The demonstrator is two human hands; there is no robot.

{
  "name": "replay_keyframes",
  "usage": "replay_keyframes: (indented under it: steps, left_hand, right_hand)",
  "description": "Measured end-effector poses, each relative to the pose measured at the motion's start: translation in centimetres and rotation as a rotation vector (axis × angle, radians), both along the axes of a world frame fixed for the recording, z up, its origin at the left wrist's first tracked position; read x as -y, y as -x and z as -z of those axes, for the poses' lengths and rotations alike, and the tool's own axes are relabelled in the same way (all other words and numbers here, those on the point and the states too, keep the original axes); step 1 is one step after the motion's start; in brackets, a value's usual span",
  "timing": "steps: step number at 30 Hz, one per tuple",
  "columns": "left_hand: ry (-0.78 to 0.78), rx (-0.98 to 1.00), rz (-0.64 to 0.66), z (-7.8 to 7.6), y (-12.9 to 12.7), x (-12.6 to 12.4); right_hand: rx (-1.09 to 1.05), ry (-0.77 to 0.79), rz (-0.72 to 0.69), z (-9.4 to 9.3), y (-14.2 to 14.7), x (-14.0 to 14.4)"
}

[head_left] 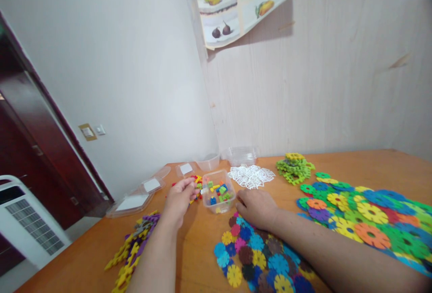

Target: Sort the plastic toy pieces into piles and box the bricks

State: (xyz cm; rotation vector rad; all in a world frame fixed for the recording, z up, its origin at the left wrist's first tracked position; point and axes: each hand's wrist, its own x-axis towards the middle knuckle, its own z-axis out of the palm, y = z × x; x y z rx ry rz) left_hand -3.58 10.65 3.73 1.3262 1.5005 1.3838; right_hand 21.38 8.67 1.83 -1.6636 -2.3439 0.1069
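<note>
A small clear plastic tub [219, 191] with several little coloured bricks inside stands on the wooden table [199, 239]. My left hand [179, 197] is at the tub's left rim, fingers pinched on a small brick beside a loose heap of bricks [195, 180]. Just right of the tub, my right hand [255, 207] rests palm down on the table, holding nothing. Its forearm lies over a spread of coloured flower-shaped discs [256, 257].
Yellow and purple interlocking pieces [133, 250] lie at the near left. White lattice pieces [251, 176], green pieces [294, 167] and a large sheet of joined discs [367, 216] sit to the right. Clear lids [133, 203] and empty tubs [241, 154] line the wall.
</note>
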Motion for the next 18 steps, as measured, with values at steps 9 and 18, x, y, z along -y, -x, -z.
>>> replay_keyframes:
  steps: [9,18]
  left_hand:
    - [0.012,-1.127,-0.074,2.8,1.3,-1.4]
    - [0.06,-0.956,-0.132,2.8,1.2,-1.4]
  right_hand:
    - [0.004,0.034,0.009,-0.2,0.0,0.1]
    - [-0.005,0.004,-0.002,-0.3,0.1,0.1]
